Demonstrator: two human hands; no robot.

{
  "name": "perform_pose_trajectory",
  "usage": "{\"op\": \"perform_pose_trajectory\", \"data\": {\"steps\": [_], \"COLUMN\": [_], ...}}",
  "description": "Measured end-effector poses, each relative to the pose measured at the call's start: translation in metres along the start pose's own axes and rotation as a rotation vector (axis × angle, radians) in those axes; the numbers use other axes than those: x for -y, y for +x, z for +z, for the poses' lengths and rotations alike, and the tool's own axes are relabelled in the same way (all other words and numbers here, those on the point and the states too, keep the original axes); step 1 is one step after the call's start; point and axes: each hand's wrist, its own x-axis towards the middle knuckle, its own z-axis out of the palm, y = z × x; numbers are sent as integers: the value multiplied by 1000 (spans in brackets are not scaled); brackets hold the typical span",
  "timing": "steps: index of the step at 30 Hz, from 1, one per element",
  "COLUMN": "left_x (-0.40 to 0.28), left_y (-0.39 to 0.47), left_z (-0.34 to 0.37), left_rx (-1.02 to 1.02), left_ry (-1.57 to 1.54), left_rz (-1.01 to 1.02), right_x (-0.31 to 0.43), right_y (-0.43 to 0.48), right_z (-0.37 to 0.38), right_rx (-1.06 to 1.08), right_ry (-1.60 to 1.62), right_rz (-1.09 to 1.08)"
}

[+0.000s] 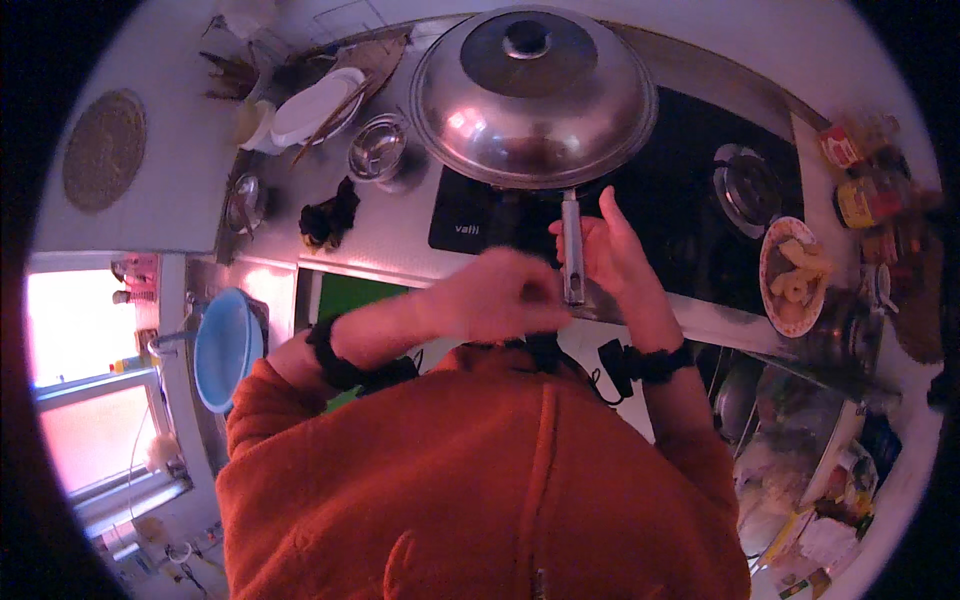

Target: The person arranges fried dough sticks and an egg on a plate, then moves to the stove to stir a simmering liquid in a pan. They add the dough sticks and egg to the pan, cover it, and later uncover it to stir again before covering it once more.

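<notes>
A wok with a domed metal lid [525, 127] stands on the black glass cooktop [690, 225], its handle [572, 247] pointing toward me. My right hand [611, 259] is beside and under the handle, thumb raised and apart; fingertips show past the handle's left side. Whether they touch it is unclear. Motion blurs my left hand [499, 296], which is left of the handle's end with its fingers curled. I cannot make out anything in it. The lid has a dark glass centre and a black knob [526, 39], and hides the wok's inside.
An oval patterned plate with yellowish food [795, 277] sits at the cooktop's right edge. Jars [862, 202] stand beyond it. Left are a metal bowl [377, 150], a dark cloth-like bundle [330, 215], white dishes [319, 105] with chopsticks, and a blue basin [227, 349].
</notes>
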Motion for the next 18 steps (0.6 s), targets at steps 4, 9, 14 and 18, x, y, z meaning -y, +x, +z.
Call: {"op": "perform_pose_trajectory", "data": {"steps": [4, 9, 14, 18], "left_x": [12, 14, 16, 14], "left_y": [7, 23, 25, 24], "left_z": [31, 50, 58, 58], "left_rx": [-369, -522, -581, -602], "left_ry": [608, 727, 844, 882], "left_rz": [137, 131, 177, 215], "right_x": [12, 14, 9, 6], "right_y": [8, 25, 25, 5], "right_z": [13, 19, 21, 35], "right_rx": [147, 149, 179, 66], "right_ry": [-178, -186, -44, -110], "right_rz": [109, 148, 120, 17]}}
